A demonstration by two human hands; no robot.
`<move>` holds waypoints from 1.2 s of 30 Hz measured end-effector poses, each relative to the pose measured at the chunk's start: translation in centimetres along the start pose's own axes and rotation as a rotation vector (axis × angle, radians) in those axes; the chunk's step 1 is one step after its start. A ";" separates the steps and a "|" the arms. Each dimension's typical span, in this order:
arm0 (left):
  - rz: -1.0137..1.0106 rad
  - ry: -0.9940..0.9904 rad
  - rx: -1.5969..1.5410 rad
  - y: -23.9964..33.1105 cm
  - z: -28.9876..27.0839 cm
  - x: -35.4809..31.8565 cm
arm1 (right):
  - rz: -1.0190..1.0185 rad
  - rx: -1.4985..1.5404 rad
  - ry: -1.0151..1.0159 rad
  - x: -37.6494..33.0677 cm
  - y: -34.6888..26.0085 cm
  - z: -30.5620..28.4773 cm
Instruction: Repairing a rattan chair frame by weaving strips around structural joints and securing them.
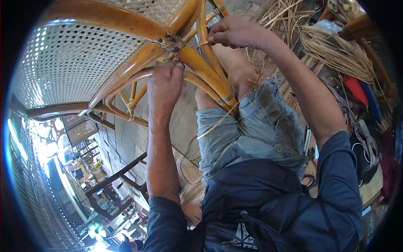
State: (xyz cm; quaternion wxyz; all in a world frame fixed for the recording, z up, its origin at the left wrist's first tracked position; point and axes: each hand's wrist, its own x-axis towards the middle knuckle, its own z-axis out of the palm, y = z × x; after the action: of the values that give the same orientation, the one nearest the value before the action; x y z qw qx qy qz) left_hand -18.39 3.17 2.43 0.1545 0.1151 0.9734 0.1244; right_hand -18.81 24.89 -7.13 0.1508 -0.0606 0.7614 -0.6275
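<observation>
The chair (105,19) lay tipped in front of the seated person, its woven panel (75,63) out to the left and one corner of its frame up between the two hands. That corner, a joint (172,41) where several honey-coloured poles met, was the spot everything turned on. From the left hand (166,82) it lay just beyond the knuckles; from the right hand (228,33) it lay off to the left, a little farther away. So the left was the nearer of the two.

The left hand was curled nearly into a fist, thumb folded against the forefinger right below the joint; whether anything thin was caught in there I couldn't tell. The right hand had its fingertips pinched together on a narrow pale strip (203,43). The strip's long axis ran roughly sideways, from the joint toward those fingertips, crossing the slimmer pole.

A thick pole (203,71) slanted from the joint back toward the person, its near end between the thighs. Another loose strand (216,124) trailed across the shorts (260,126). Over on the right sat a coil of cane (336,52), with a red thing (356,91) near it.
</observation>
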 end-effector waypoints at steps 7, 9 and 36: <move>0.156 0.278 -1.353 -3.9 -1.4 -4.8 | 0.226 0.028 0.086 -3.3 -1.0 -2.5; 0.285 0.299 -1.525 -3.7 -2.2 -4.7 | 0.191 -0.060 0.110 -3.8 -4.4 -2.5; 0.079 0.656 -0.573 -1.7 2.2 -1.5 | -0.421 -0.233 0.638 -0.3 -1.9 3.7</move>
State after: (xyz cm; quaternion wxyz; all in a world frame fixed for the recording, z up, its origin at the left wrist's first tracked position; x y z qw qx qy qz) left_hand -16.63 1.63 0.34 -0.1420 0.0593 0.8920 0.4251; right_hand -17.59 21.13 -5.89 -0.2331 -0.0343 0.8071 -0.5413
